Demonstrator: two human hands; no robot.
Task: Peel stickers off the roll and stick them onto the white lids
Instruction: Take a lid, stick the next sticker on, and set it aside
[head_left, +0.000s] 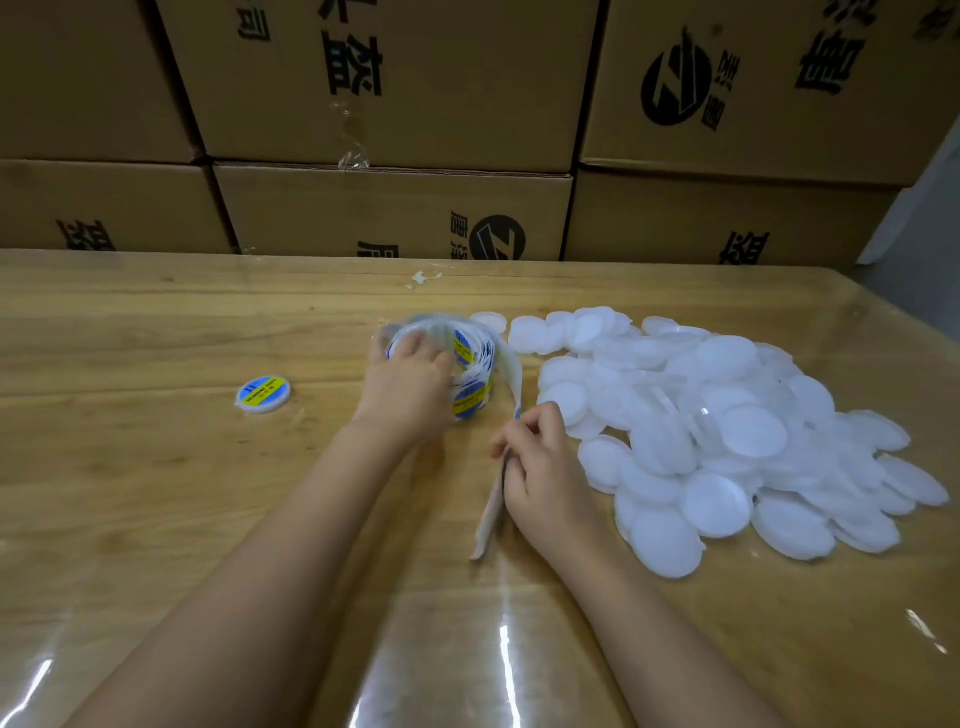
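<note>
A roll of blue and yellow round stickers (470, 364) stands on the wooden table at the centre, blurred by motion. My left hand (410, 387) grips the roll from the near side, fingers curled over its rim. A white backing strip (498, 488) runs from the roll down toward me. My right hand (537, 465) pinches this strip just right of the roll. A heap of plain white lids (727, 436) lies to the right. One lid with a sticker on it (263, 395) sits alone at the left.
Stacked cardboard boxes (395, 208) with black print wall off the far edge of the table (156, 519). Small white paper scraps (423, 278) lie near that far edge. A clear glossy film covers the tabletop.
</note>
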